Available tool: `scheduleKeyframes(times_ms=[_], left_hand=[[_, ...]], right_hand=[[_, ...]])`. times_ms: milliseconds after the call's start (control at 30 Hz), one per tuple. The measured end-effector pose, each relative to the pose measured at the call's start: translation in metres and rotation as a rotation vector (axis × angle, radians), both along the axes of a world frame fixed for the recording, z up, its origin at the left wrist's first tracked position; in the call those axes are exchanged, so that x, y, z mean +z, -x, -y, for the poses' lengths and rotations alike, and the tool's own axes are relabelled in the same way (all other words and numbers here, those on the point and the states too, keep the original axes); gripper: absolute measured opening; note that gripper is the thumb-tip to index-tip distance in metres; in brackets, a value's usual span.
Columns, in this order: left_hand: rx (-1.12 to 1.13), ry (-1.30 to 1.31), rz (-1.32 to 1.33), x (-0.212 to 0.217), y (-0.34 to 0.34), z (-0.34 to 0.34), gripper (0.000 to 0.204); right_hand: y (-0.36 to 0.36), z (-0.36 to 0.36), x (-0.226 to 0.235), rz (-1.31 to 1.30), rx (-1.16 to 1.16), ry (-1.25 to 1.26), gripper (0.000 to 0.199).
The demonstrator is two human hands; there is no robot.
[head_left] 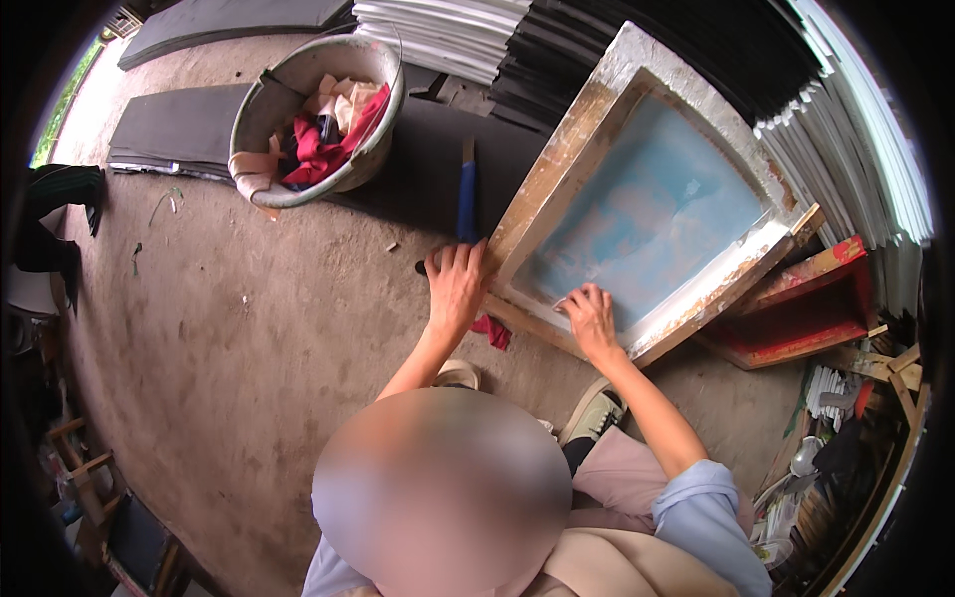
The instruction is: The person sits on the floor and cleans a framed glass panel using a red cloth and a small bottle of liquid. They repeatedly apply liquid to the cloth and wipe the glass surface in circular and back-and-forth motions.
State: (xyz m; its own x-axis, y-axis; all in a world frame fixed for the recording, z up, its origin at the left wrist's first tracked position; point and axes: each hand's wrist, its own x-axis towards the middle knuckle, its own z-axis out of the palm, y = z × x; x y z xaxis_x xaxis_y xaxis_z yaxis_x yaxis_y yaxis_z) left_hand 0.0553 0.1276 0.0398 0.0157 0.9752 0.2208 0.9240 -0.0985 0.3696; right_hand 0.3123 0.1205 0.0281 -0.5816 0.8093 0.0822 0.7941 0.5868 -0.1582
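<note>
A wooden screen-printing frame (pixel 557 149), spattered with white, stands tilted in front of me. Its mesh (pixel 637 209) is blue with cloudy pale patches. My left hand (pixel 458 289) is closed on the frame's left corner. Inside the frame, at the mesh's near edge, my right hand (pixel 594 320) has its fingers curled against the surface; a small pale edge shows at the fingertips, too little to name. Just beyond my left hand lies a blue-handled tool (pixel 466 199) with a flat metal blade. A scrap of red cloth (pixel 491 332) is on the floor below the frame.
A bucket (pixel 244 129) with red and pale rags stands on black sheets at the far left. Stacks of black and white sheets (pixel 438 35) line the back. Right of the frame rests a red-coated frame (pixel 796 308). Another person's dark-clad legs (pixel 60 219) show at left.
</note>
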Motion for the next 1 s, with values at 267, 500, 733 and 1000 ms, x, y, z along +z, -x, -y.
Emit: scheduleKeyframes(times_ms=[267,500,733,1000], left_hand=[[0.129,-0.117,0.254,0.005,0.03,0.06,0.045],[0.16,-0.009,0.259,-0.023,0.036,0.104,0.029],[0.147,-0.089,0.294,-0.024,0.029,0.09,0.027],[0.127,-0.163,0.335,-0.013,0.016,0.077,0.03]], right_hand=[[0.056,0.05,-0.024,-0.311,0.091,0.115,0.02],[0.115,0.067,-0.037,-0.27,-0.274,0.161,0.026],[0.115,0.067,-0.023,-0.438,-0.314,0.253,0.014],[0.057,-0.039,0.047,-0.607,-0.328,-0.222,0.022]])
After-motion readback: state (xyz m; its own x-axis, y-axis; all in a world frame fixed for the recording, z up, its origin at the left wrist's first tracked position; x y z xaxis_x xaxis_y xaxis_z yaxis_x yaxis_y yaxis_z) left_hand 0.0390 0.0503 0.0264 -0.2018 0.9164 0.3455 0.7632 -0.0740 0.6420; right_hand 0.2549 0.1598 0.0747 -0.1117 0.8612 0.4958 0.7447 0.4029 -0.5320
